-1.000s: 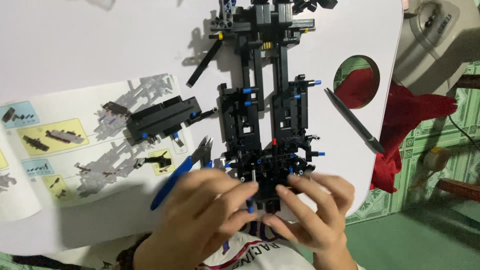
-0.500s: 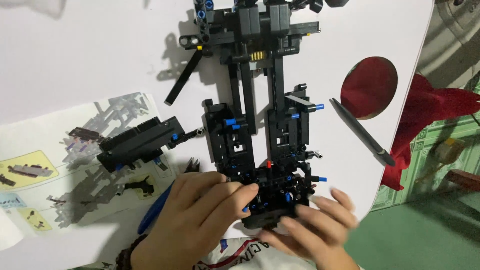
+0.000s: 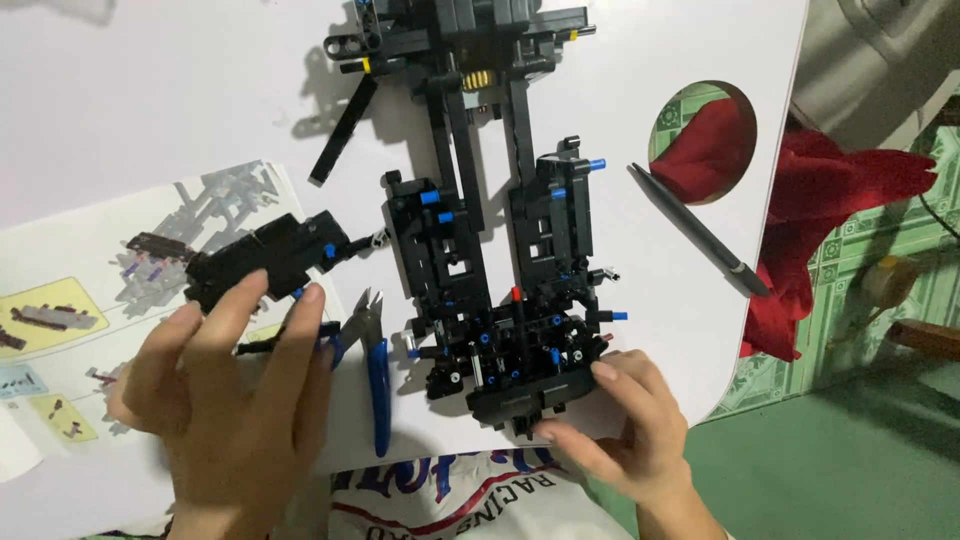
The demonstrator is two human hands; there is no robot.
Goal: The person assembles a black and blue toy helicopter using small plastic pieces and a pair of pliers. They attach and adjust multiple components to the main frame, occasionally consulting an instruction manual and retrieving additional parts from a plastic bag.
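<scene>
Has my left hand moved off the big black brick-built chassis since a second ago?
Yes. The left hand moved leftward off the black brick-built chassis, now over the blue-handled pliers and instruction booklet.

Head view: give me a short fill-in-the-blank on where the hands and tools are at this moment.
1. The right hand grips the near end of the black ____ chassis.
2. The pliers beside the left hand have ____ handles.
3. The left hand's fingers reach over the smaller black module lying on the ____ booklet.
4. The grey pen lies beside a ____ hole in the table.

Missing words: brick-built; blue; instruction; round
</scene>
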